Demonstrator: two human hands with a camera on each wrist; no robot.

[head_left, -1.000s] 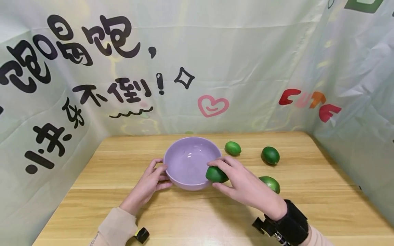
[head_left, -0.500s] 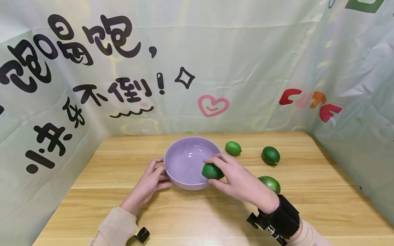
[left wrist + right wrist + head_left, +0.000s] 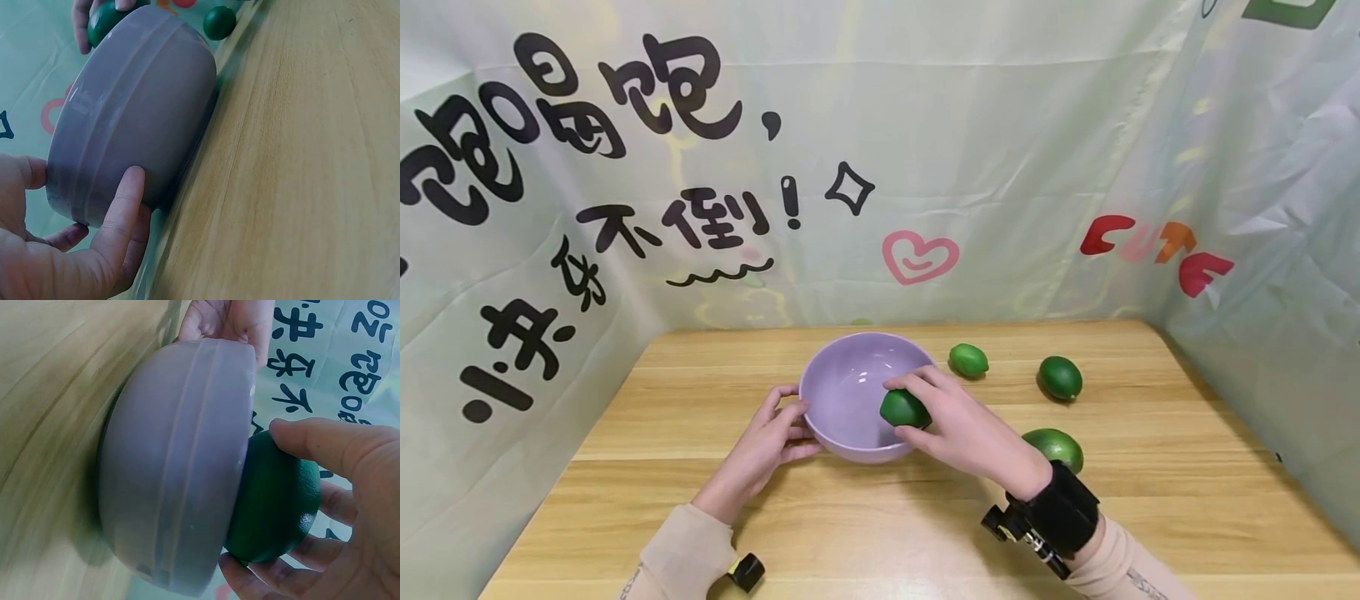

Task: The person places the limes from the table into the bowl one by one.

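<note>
A purple bowl (image 3: 857, 400) stands upright on the wooden table. My left hand (image 3: 769, 433) holds its left side, with the thumb at the rim and fingertips against the outer wall (image 3: 150, 106). Between the thumb and fingers of my right hand (image 3: 958, 417) is a dark green lime (image 3: 904, 408). It hangs over the front right part of the bowl's opening, just inside the rim. Seen from the right wrist, the lime (image 3: 275, 494) is partly hidden behind the bowl's edge. No fruit shows in the visible part of the bowl.
Right of the bowl lie a small bright green lime (image 3: 968, 361), a dark green lime (image 3: 1060, 379) and a larger green fruit (image 3: 1056, 448), partly hidden by the right forearm. A printed cloth (image 3: 1000, 167) encloses the table's back and sides.
My right hand has moved left with the lime, from the bowl's right rim to over its opening. The left hand and the bowl have stayed in place.
</note>
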